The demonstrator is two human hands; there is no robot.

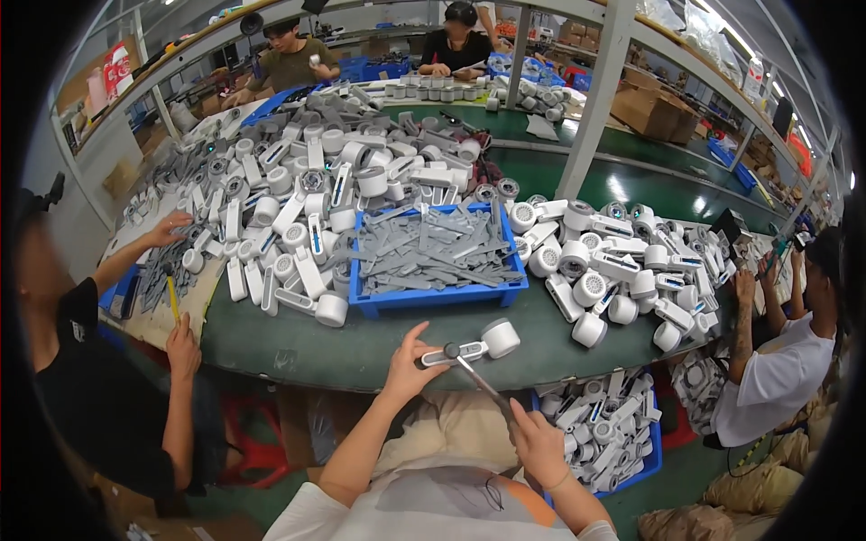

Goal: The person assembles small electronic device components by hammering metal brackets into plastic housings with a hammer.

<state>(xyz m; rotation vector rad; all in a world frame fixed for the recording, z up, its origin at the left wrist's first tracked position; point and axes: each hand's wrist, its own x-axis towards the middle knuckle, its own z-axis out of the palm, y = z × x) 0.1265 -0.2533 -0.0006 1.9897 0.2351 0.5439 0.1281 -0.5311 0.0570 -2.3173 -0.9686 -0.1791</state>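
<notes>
My left hand [410, 365] is closed on the handle end of a white handheld fan [501, 338], just above the bench's near edge. The fan's round head points right. My right hand [538, 444] grips a hammer [484, 386] by its lower handle. The hammer's small dark head is over the fan's handle, near my left fingers; whether they touch I cannot tell. Beyond my hands, a blue bin [436, 298] on the green bench holds many flat grey plastic strips [428, 248].
Piles of white fans [311, 239] lie left of the bin, and more fans [591, 288] lie right. A blue crate of fans [657, 451] stands low at my right. Co-workers sit left, right and across; the left one holds a yellow-handled tool [172, 298]. A metal post [597, 108] rises beyond.
</notes>
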